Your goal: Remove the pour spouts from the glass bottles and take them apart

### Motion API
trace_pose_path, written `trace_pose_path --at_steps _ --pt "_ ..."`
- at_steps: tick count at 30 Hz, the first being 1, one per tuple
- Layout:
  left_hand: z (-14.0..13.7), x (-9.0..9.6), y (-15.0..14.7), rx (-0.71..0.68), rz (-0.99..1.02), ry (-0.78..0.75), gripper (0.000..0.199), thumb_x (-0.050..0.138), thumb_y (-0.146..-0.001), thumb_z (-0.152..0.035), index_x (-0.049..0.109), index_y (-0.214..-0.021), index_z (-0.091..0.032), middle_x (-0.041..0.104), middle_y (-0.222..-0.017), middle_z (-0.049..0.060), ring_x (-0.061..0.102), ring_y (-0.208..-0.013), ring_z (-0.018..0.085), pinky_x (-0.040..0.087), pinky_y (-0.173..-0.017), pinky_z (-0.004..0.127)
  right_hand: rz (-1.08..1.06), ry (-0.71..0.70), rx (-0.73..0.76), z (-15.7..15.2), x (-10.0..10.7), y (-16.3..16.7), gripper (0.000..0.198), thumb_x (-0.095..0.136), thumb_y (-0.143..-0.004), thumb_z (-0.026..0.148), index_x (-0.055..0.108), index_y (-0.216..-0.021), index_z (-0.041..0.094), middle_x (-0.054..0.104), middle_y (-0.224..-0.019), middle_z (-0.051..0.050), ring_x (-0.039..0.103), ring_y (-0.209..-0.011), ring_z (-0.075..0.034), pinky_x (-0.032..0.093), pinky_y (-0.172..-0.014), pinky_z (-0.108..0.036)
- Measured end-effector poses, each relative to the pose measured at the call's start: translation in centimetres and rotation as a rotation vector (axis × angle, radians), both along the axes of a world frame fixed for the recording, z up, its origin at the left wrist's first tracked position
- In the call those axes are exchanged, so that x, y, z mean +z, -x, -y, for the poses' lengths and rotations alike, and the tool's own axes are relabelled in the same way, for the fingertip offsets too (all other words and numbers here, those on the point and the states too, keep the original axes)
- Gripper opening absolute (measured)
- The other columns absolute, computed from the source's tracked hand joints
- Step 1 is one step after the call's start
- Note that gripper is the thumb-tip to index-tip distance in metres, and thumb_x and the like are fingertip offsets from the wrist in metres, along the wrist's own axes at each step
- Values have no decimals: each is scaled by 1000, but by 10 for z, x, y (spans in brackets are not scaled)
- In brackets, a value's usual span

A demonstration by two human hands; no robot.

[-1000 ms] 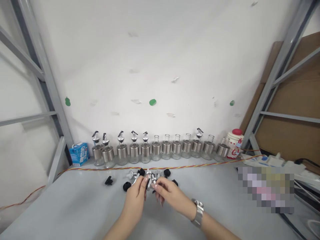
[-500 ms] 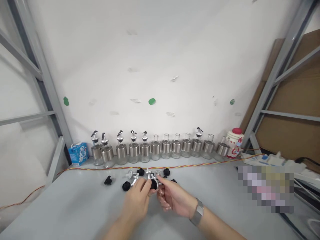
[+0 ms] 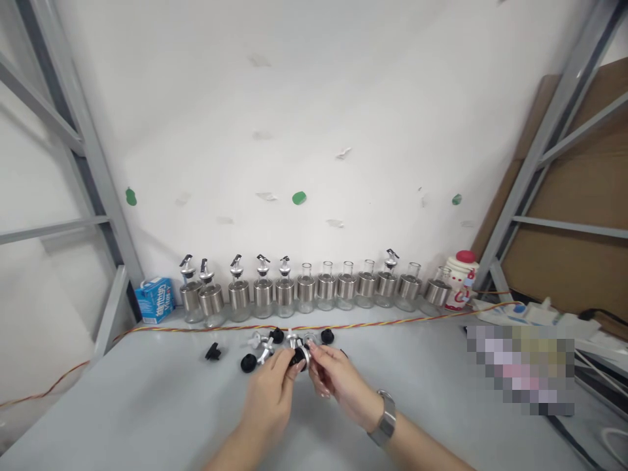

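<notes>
Between my two hands is a bottle pourer spout (image 3: 297,358) with a black stopper end and a silver collar. My left hand (image 3: 269,391) is closed, its thumb and fingers gripping the black part. My right hand (image 3: 342,378), with a metal watch (image 3: 384,420) on the wrist, is closed on the silver side; its fingertips partly hide that end. Loose around them lie a black stopper (image 3: 248,363), another black stopper (image 3: 327,336), silver spout pieces (image 3: 265,351) and, farther left, a small black part (image 3: 212,352).
Along the wall stands a row of several glass bottles (image 3: 326,288) with steel bands, some with pourers fitted. A blue carton (image 3: 155,301) is at the left end, a red-capped jar (image 3: 460,280) at the right. A twisted wire (image 3: 235,328) crosses the grey table (image 3: 147,399).
The pourer has turned between my fingers, its black end now facing more to the left. My right hand has closed in, its thumb and fingertips nearer the silver collar.
</notes>
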State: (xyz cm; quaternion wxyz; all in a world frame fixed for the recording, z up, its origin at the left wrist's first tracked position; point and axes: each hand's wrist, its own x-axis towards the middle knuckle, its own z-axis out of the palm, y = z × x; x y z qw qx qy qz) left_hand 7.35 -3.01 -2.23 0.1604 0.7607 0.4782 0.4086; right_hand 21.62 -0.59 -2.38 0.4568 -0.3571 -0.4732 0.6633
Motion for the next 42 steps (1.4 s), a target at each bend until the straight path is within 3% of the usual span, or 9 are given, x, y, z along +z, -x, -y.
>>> trace_pose_path --at_steps 7,15,19,23,26,30,33,37,42 --pt "1 1 -6 -77 421 268 21 41 -83 -38 51 -79 -19 54 -74 -1 47 -67 12 36 -60 21 217 -213 -195 4 -5 4 45 44 -73 61 42 -59 18 41 -46 5 37 -39 -7 30 -38 -21" --pt "-8 -10 -10 -175 890 619 31 55 -72 -47 43 -69 -18 23 -48 -10 18 -40 4 14 -37 15 286 -342 -250 13 -6 7 35 41 -81 50 42 -63 20 40 -51 5 38 -47 -9 31 -46 -22" --pt "-7 -4 -8 -230 1004 753 29 55 -71 -46 42 -70 -20 28 -42 -11 13 -33 2 8 -32 16 435 -502 -282 17 -5 4 28 38 -86 40 43 -67 21 42 -56 3 39 -53 -12 31 -53 -25" --pt "-9 -4 -4 -331 1028 887 31 52 -72 -47 44 -86 -21 32 -40 -12 10 -29 2 5 -29 17 647 -797 -283 18 5 -6 22 41 -86 33 47 -69 21 49 -68 -3 42 -64 -16 31 -62 -29" --pt "-10 -5 -5 -298 965 869 38 48 -71 -53 44 -90 -20 29 -39 -12 11 -28 3 7 -30 17 715 -911 -227 18 12 -12 22 41 -86 33 50 -70 21 51 -72 -4 43 -68 -18 32 -65 -30" --pt "-3 1 -6 -83 712 491 34 40 -78 -52 46 -79 -19 37 -47 -8 32 -38 7 25 -38 18 545 -703 -147 17 12 -10 27 37 -86 42 50 -77 20 51 -69 -2 47 -63 -15 37 -62 -28" --pt "4 4 -3 4 345 181 25 35 -85 -41 48 -79 -20 49 -62 -2 46 -57 11 36 -55 22 314 -324 -26 11 5 -2 45 23 -83 58 45 -76 19 50 -54 1 47 -44 -11 40 -46 -25" --pt "3 -2 3 41 33 -20 21 30 -87 -31 48 -92 -21 57 -77 2 53 -70 16 40 -64 26 186 96 91 2 -3 5 56 26 -73 71 43 -78 18 49 -41 4 43 -29 -10 34 -30 -20" --pt "-3 -8 5 17 -72 -129 19 32 -86 -28 48 -93 -21 59 -78 3 56 -72 16 42 -64 25 49 208 207 1 0 2 55 31 -73 69 41 -57 17 45 -33 4 36 -24 -7 24 -26 -18"
